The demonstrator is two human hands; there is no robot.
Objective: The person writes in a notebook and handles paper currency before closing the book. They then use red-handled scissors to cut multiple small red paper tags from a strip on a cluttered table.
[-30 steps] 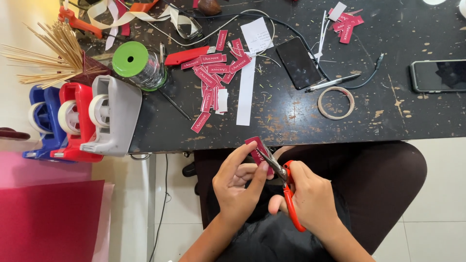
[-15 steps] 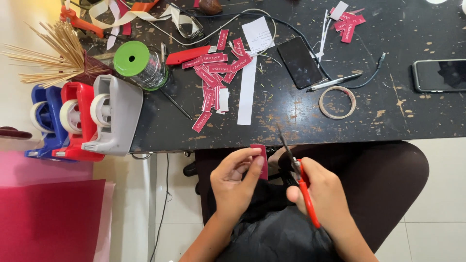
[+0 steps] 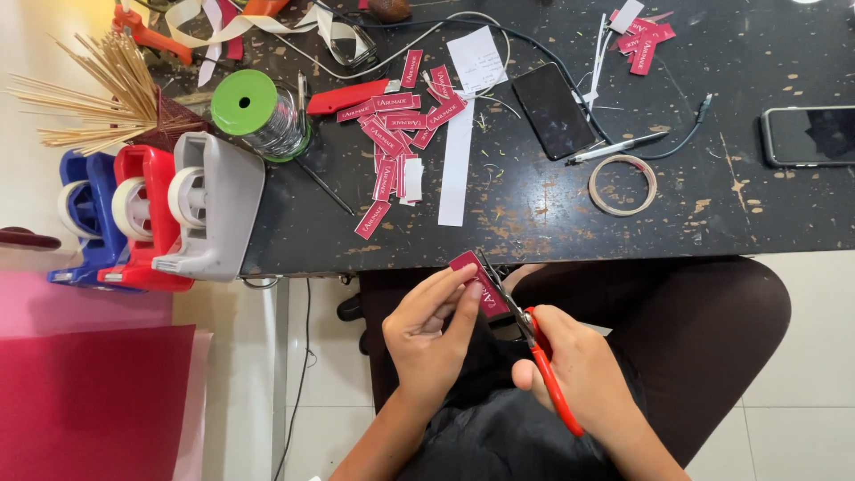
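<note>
Currently, item in hand: one dark red printed label (image 3: 481, 283), held just below the near edge of the black table (image 3: 534, 214), above your lap.

- Left hand (image 3: 432, 334): fingers and thumb pinched shut on the label's left side. Keep that pinch close to the cut line so the paper stays flat, fingertips clear of the blades.
- Right hand (image 3: 579, 379): closed around the red handles of one pair of scissors (image 3: 525, 334), blades nearly shut on the label's right edge. Cut in one steady squeeze along the printed border.

Count, left to right along the table:
- Tape dispensers (image 3: 156, 209) at its left end: three, blue, red, grey.
- Green-capped spool (image 3: 254, 107): one.
- Cut labels (image 3: 396, 134) mid-table: well over a dozen, overlapping, exact number unclear.
- White paper strip (image 3: 456, 174): one.
- Phones (image 3: 554, 111): two.
- Tape ring (image 3: 622, 184): one.
</note>
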